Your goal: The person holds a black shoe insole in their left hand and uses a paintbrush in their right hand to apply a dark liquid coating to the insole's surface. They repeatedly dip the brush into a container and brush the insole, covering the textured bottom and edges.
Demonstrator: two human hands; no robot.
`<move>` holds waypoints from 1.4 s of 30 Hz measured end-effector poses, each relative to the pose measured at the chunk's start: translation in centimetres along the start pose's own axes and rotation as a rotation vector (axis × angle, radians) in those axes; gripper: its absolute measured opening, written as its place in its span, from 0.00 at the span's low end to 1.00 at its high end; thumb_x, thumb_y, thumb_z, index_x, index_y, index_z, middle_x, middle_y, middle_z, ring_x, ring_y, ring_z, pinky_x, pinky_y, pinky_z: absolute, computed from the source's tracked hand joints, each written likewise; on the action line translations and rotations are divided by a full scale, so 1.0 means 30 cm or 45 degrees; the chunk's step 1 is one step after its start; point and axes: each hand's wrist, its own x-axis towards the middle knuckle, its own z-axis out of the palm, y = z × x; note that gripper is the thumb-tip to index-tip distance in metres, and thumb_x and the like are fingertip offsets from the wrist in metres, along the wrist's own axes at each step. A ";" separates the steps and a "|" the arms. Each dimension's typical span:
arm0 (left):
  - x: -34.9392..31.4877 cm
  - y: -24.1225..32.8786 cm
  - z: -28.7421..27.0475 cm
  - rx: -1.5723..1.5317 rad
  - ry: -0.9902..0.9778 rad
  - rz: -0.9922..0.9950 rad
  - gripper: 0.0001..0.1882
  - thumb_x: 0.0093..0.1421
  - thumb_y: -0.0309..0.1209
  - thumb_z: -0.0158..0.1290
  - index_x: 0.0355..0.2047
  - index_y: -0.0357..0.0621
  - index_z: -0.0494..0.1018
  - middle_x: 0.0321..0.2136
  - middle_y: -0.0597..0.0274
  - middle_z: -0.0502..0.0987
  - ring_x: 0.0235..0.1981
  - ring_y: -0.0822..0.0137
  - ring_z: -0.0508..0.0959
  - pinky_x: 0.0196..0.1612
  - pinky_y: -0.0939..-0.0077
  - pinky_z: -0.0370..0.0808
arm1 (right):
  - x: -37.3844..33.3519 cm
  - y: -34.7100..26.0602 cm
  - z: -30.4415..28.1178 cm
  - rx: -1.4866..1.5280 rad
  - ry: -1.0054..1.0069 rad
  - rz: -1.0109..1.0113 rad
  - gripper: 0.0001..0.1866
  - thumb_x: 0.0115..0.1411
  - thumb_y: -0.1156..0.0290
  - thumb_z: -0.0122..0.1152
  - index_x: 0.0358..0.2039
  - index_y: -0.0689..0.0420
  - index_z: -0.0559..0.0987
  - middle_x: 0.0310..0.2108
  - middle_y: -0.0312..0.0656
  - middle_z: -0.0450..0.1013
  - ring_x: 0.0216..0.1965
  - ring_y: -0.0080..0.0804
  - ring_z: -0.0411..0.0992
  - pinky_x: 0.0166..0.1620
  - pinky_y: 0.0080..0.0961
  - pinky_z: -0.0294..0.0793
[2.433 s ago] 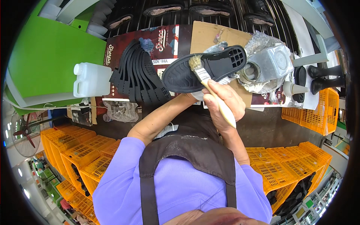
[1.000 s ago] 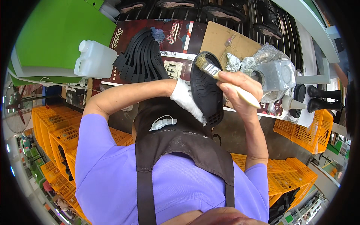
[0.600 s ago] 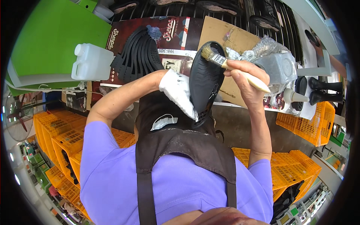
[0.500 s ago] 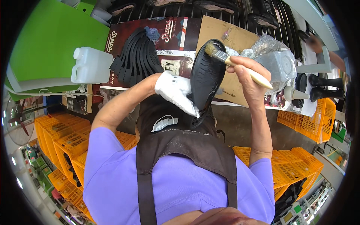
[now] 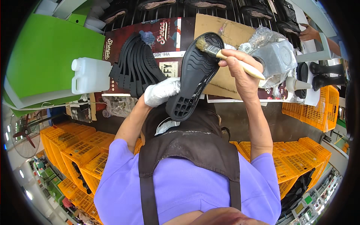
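Hands busy, both of them: your left hand [image 5: 163, 92], in a white glove, grips the black sole [image 5: 190, 80] by its left side, some fingers hidden beneath it, while your bare right hand [image 5: 243, 73] closes round the pale handle of the brush [image 5: 213, 51]. And the bristles are right on the toe end, near the left rim! Your sole is tilted, toe up and to the right, heel with its grid of openings down toward your apron [image 5: 187, 150].

How far along? Partway, it seems: shiny specks by the heel openings and down the right rim look wet, but how evenly the middle is coated, you can't tell from here. Over to the left, the fanned stack of soles [image 5: 138, 67] lies unheld, so there look to be more pieces waiting.

Now the edges: your heel end hangs past the front of the printed board [image 5: 190, 32]. Your glove sits tight by that stack; whether they touch is hard to say. On the right, the clear container [image 5: 279, 62] crowds your knuckles. Your best open room looks to be the bare brown cardboard [image 5: 221, 28], beyond the toe and just right of the sole.
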 end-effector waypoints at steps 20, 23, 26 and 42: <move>0.053 -0.056 -0.002 -0.571 0.290 0.366 0.27 0.67 0.46 0.25 0.53 0.40 0.63 0.44 0.57 0.73 0.41 0.70 0.75 0.47 0.76 0.72 | -0.094 0.024 0.118 -0.020 -0.152 -0.096 0.10 0.50 0.76 0.64 0.35 0.64 0.79 0.29 0.44 0.77 0.29 0.26 0.75 0.31 0.18 0.73; 0.076 -0.052 0.008 -0.557 0.349 0.427 0.28 0.67 0.48 0.25 0.53 0.40 0.62 0.44 0.58 0.72 0.40 0.71 0.75 0.46 0.77 0.72 | -0.105 0.015 0.132 -0.004 -0.160 -0.047 0.10 0.50 0.76 0.64 0.35 0.64 0.79 0.29 0.44 0.77 0.28 0.26 0.75 0.31 0.18 0.73; 0.109 -0.057 0.001 -0.508 0.451 0.534 0.23 0.67 0.42 0.33 0.54 0.38 0.60 0.45 0.56 0.71 0.41 0.69 0.75 0.45 0.75 0.73 | -0.115 0.016 0.147 0.006 -0.152 -0.065 0.10 0.50 0.76 0.64 0.34 0.64 0.79 0.29 0.44 0.77 0.28 0.26 0.75 0.31 0.18 0.73; 0.128 0.021 0.073 -0.743 0.417 0.451 0.27 0.65 0.46 0.32 0.56 0.41 0.60 0.51 0.52 0.68 0.46 0.60 0.74 0.49 0.66 0.72 | -0.097 -0.066 0.113 0.011 -0.330 0.063 0.11 0.50 0.76 0.64 0.36 0.64 0.79 0.30 0.44 0.77 0.30 0.25 0.75 0.33 0.18 0.73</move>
